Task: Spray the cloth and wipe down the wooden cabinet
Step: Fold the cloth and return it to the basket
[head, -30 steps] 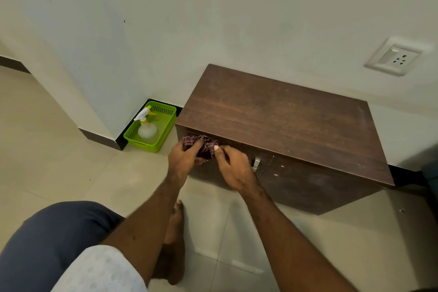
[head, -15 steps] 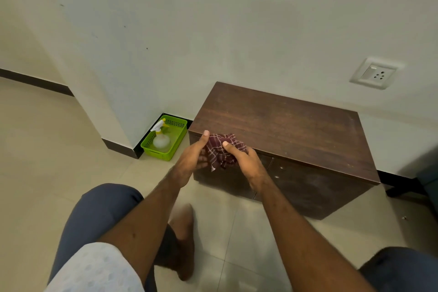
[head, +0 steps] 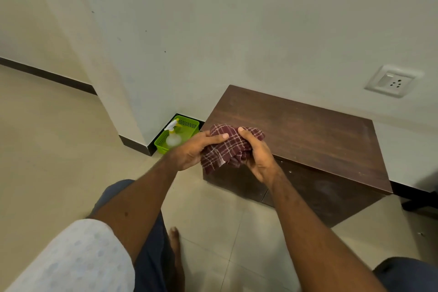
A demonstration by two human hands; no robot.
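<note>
Maroon checked cloth (head: 227, 147) bunched over wooden cabinet (head: 303, 135) front-left corner, left hand (head: 194, 149) and right hand (head: 256, 152) grip both clamped on it.

No readable text, labels, brands or numbers anywhere in view. Spray bottle (head: 172, 136) and wall socket (head: 392, 82) carry no legible markings.

Down to my left a bright green perforated plastic basket (head: 189, 124) sits on the beige tiled floor (head: 59, 149) against the wall. A white wall socket (head: 392, 82) is mounted up at my right.
</note>
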